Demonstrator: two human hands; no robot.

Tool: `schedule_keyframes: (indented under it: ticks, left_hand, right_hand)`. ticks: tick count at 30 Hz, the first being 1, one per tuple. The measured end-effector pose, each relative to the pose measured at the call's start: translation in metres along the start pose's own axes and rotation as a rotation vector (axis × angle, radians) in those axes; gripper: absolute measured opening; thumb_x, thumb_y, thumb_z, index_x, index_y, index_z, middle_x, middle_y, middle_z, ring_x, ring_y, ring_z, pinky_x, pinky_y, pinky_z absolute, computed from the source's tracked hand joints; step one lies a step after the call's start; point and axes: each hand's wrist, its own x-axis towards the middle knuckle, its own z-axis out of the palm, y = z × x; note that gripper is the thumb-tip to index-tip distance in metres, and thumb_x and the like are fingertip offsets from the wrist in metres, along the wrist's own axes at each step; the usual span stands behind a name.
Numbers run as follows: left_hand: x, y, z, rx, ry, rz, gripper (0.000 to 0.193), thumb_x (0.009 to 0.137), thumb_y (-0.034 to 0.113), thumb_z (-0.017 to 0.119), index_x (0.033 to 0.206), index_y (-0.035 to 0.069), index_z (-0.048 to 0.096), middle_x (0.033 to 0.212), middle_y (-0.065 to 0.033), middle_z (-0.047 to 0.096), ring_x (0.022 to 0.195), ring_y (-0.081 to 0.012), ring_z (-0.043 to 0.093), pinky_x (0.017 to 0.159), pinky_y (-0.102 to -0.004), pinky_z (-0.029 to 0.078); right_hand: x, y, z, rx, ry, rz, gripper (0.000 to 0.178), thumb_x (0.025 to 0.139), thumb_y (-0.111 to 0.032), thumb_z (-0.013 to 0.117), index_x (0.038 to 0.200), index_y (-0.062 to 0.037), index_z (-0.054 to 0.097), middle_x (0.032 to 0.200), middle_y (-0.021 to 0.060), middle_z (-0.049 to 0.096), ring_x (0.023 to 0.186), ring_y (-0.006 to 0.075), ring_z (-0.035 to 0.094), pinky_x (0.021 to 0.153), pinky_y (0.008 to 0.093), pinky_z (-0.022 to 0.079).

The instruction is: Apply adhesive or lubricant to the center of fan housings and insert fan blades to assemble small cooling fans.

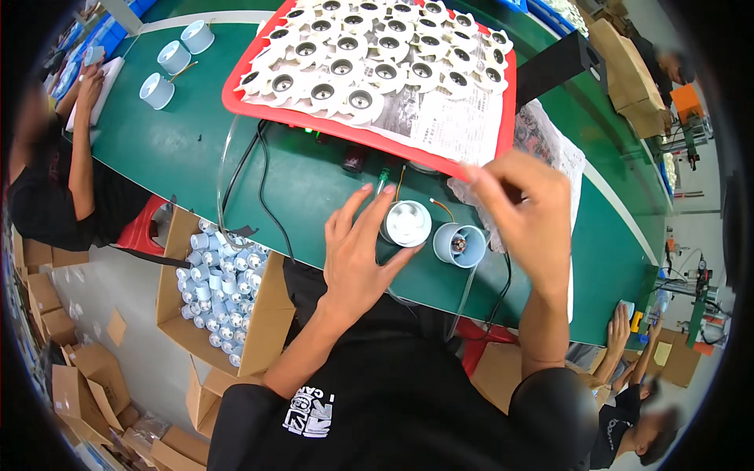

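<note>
My left hand [353, 247] is closed around a pale blue plastic cup [393, 231] with a white part inside, thumb along its near side and fingers along its left. A thin green-ended tool [383, 180] lies by its fingertips; whether they touch it I cannot tell. My right hand [528, 216] is raised near the red tray's lower right corner, fingers curled and thumb meeting them, tips blurred. Whatever it pinches, if anything, cannot be made out. Below its fingertips, a second pale blue cup [472, 247] stands open with small parts and a wire showing.
A red tray [298, 119] holds rows of white parts with dark round centres on newspaper. Cables [267, 184] cross the green bench. Three blue cups [173, 57] stand far left. A carton [177, 302] of blue cups sits below left. Co-workers [59, 173] work at both sides.
</note>
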Motion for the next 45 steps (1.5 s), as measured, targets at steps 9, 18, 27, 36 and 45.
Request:
schedule_keyframes:
  ticks: [9, 18, 27, 36, 45]
  left_hand:
    - [0.006, 0.008, 0.004, 0.071, -0.123, 0.188, 0.071, 0.065, 0.035, 0.087, 0.13, 0.032, 0.059, 0.152, -0.0188, 0.03, 0.135, -0.041, 0.028, 0.107, -0.057, 0.025]
    - [0.018, 0.03, 0.008, 0.165, -0.202, 0.182, 0.055, 0.059, 0.042, 0.088, 0.11, 0.025, 0.073, 0.148, -0.0155, 0.037, 0.132, -0.0404, 0.032, 0.108, -0.0581, 0.026]
    - [0.021, 0.022, 0.015, 0.08, -0.188, 0.217, 0.047, 0.059, 0.038, 0.087, 0.1, 0.022, 0.073, 0.142, -0.0094, 0.043, 0.129, -0.0379, 0.035, 0.105, -0.0621, 0.026]
    - [0.022, 0.02, 0.018, 0.101, -0.171, 0.252, 0.051, 0.053, 0.034, 0.09, 0.1, 0.019, 0.074, 0.138, -0.0085, 0.048, 0.124, -0.0359, 0.04, 0.102, -0.048, 0.037]
    - [0.021, 0.02, 0.021, 0.095, -0.16, 0.262, 0.05, 0.054, 0.032, 0.09, 0.1, 0.018, 0.074, 0.137, -0.0073, 0.049, 0.123, -0.0358, 0.04, 0.101, -0.0487, 0.036]
  right_hand:
    - [0.056, 0.061, 0.01, -0.503, -0.044, -0.344, 0.019, 0.082, -0.007, 0.066, 0.101, -0.0053, 0.066, 0.086, 0.0092, 0.06, 0.077, 0.0246, 0.064, 0.064, 0.0364, 0.051]
    - [0.055, 0.076, 0.002, -0.613, 0.037, -0.7, 0.022, 0.075, -0.006, 0.065, 0.096, -0.0046, 0.066, 0.082, 0.0062, 0.058, 0.077, 0.0227, 0.063, 0.062, 0.0347, 0.051]
    - [-0.067, 0.048, -0.021, 0.662, -0.007, 0.602, 0.009, 0.092, -0.005, 0.067, 0.097, 0.0006, 0.063, 0.075, -0.0007, 0.061, 0.058, 0.0034, 0.051, 0.049, 0.0196, 0.038]
    - [-0.089, 0.042, 0.004, 0.345, -0.123, 0.613, 0.022, 0.089, -0.009, 0.07, 0.105, -0.0004, 0.057, 0.071, 0.0067, 0.059, 0.057, 0.0109, 0.051, 0.053, 0.0306, 0.039]
    - [-0.09, 0.032, -0.002, 0.178, -0.143, 0.352, 0.006, 0.088, -0.005, 0.066, 0.093, -0.0015, 0.067, 0.072, 0.0122, 0.059, 0.062, 0.0266, 0.06, 0.056, 0.0371, 0.046]
